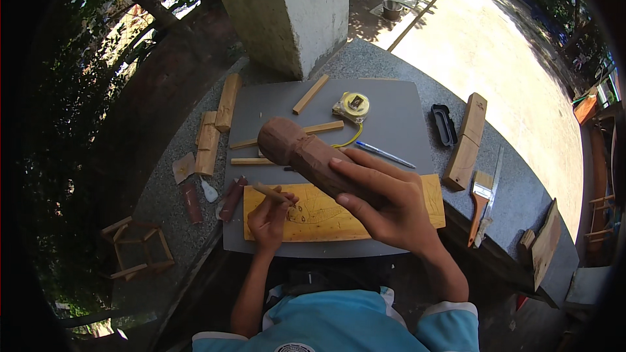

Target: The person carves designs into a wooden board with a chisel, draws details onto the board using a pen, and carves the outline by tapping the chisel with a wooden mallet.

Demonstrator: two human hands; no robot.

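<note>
Grey mat (391, 124), right hand (385, 205) gripping carved wooden block (303, 153), left hand (270, 218) holding pencil (274, 193)

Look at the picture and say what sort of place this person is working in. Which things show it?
Probably an outdoor woodworking spot: a stone table beside a concrete pillar and a sunlit path. The right hand holds a carved wooden piece, the left hand a pencil; a tape measure lies nearby.

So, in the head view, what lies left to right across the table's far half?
Stacked wood blocks → carved wooden figure → yellow tape measure → black case → long wood block.
</note>
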